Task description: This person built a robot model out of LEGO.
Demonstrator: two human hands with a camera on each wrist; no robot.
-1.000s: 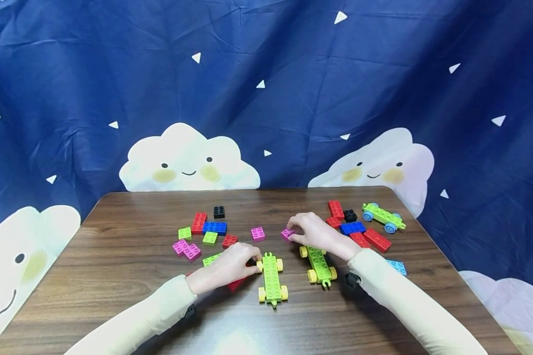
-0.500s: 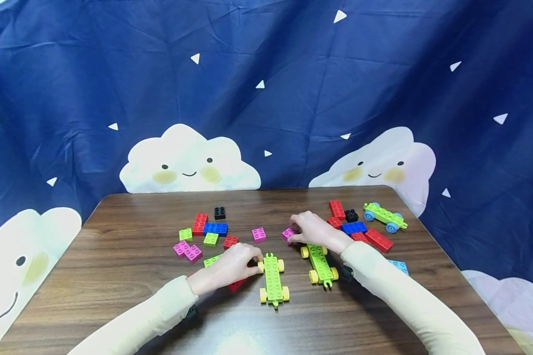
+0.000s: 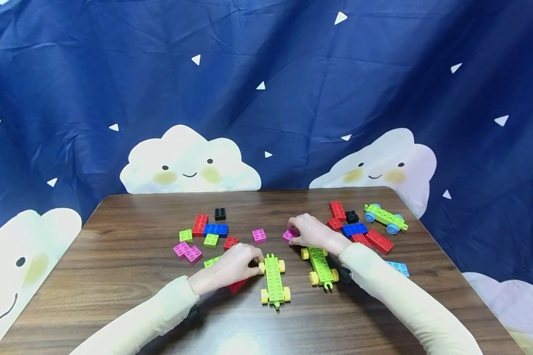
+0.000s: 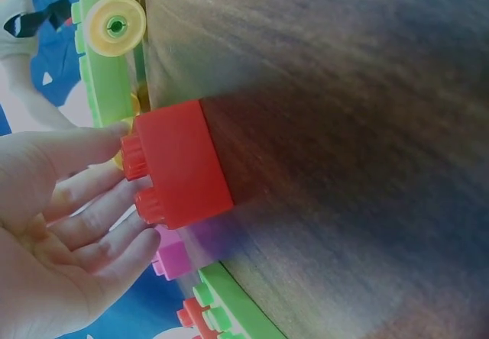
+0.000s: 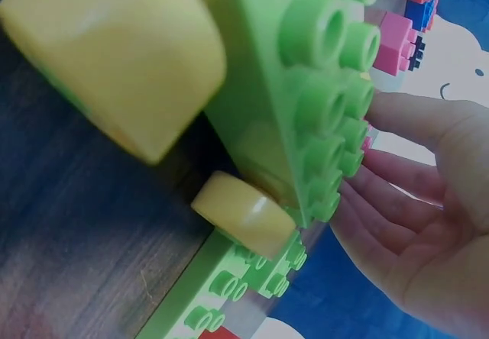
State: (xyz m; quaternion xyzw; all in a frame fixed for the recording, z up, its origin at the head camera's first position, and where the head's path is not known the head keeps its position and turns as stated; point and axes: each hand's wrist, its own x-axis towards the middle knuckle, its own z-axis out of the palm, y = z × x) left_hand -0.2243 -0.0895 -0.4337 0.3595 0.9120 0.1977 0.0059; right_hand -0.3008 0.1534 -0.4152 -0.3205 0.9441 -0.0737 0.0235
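- Pink brick (image 3: pixel 287 236): on the table (image 3: pixel 129 236), apparently pinched by the right hand (image 3: pixel 313 231).
- Left hand (image 3: pixel 233 264) curves round a green chassis's (image 3: pixel 274 281) yellow wheel (image 3: pixel 262 266).
- Neither hand has visibly shifted; work seems paused.

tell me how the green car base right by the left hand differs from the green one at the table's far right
Wheels: the near base has yellow wheels, the far base blue wheels.
Pose: the near base points roughly away from the person, while the far base lies more crosswise.
Hands: the left hand is at the near base's wheel; no hand is at the far base.
Both are green and studded.
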